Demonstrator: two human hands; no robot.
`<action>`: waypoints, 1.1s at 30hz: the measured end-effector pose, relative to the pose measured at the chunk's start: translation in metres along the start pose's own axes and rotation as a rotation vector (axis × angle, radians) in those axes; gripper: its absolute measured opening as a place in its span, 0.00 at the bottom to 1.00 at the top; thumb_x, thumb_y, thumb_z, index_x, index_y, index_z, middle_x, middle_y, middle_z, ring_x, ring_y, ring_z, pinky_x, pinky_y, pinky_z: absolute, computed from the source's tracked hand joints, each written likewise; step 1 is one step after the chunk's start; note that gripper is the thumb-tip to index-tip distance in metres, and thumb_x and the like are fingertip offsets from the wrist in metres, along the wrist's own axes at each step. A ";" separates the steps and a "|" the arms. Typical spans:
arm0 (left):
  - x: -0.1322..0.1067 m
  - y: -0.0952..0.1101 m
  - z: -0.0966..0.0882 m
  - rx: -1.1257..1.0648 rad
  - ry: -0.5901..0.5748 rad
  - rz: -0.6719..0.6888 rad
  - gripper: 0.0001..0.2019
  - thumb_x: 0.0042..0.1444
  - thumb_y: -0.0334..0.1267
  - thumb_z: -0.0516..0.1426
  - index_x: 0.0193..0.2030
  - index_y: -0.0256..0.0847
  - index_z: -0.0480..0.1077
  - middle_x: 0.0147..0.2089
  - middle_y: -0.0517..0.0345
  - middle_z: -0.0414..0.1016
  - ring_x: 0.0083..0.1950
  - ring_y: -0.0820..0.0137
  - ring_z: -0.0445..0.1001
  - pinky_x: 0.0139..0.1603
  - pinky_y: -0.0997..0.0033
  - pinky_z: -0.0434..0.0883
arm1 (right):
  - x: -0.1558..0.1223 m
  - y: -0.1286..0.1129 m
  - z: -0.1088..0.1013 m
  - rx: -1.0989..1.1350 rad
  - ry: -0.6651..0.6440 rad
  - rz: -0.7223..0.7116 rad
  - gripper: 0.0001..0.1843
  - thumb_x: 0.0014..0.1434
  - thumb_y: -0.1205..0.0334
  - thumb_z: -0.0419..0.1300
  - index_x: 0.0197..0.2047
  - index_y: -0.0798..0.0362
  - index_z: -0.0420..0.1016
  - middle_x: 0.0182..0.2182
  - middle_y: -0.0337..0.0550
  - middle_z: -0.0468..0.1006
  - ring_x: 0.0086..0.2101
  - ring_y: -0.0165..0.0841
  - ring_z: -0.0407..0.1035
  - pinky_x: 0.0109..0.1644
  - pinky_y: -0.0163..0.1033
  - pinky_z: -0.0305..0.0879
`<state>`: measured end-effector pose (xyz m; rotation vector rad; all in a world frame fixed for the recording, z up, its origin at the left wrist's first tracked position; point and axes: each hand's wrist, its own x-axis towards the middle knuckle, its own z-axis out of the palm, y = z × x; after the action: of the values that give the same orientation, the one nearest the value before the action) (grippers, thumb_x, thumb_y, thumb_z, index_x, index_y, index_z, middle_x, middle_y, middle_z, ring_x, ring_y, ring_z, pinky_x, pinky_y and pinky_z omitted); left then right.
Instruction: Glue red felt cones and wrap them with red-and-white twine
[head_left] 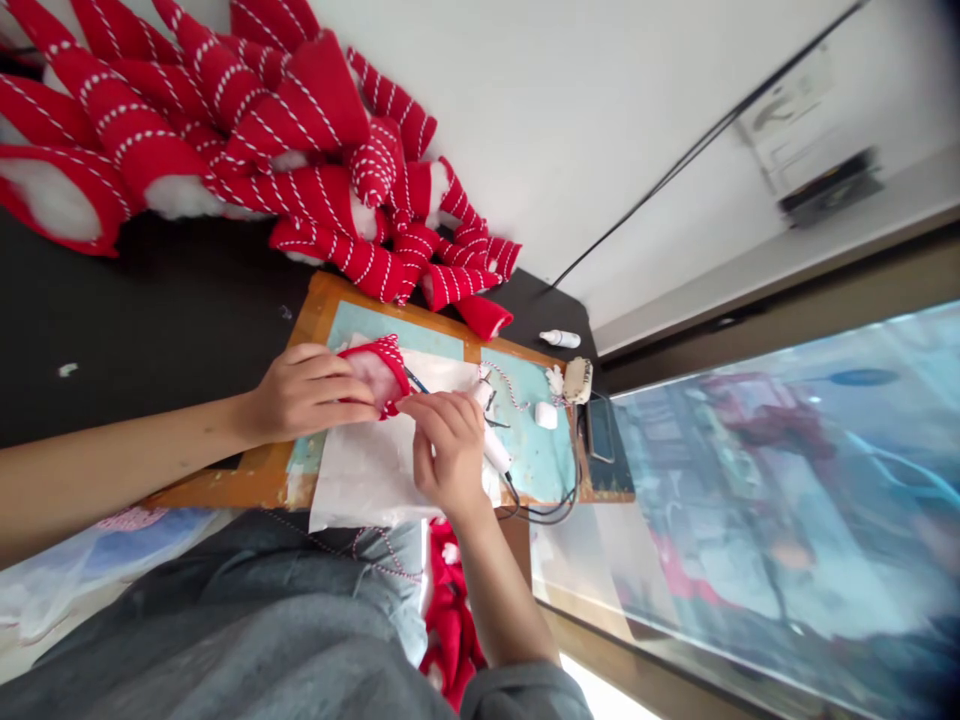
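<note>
My left hand (pixel 307 392) is closed on a small red piece with white stripes and a pale fluffy lining (pixel 379 372), pressing it down on a white paper sheet (pixel 360 470). My right hand (pixel 448 450) is curled around a white tool with a dark cable (pixel 496 452), its tip held against the red piece. Both hands work over a wooden board with a light blue mat (pixel 536 450).
A big heap of red and white striped fabric pieces (pixel 247 140) lies on the black table behind the board. A small white bottle (pixel 559 339), a beige device (pixel 577 380), a white block (pixel 546 415) and a phone (pixel 600 432) sit at the board's right. More red fabric (pixel 450 610) rests on my lap.
</note>
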<state>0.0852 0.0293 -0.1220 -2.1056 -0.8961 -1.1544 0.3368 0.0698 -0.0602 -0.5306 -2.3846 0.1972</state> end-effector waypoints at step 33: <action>-0.002 0.009 0.000 -0.038 -0.044 -0.137 0.10 0.75 0.34 0.61 0.44 0.54 0.81 0.37 0.74 0.88 0.43 0.70 0.79 0.49 0.64 0.67 | -0.020 -0.005 0.022 0.244 0.078 0.238 0.19 0.72 0.61 0.58 0.64 0.52 0.71 0.47 0.49 0.87 0.48 0.42 0.80 0.61 0.54 0.71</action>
<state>0.0913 0.0226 -0.1252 -2.1350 -1.0610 -1.2065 0.3346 0.0571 -0.0868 -0.6903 -2.1789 0.5547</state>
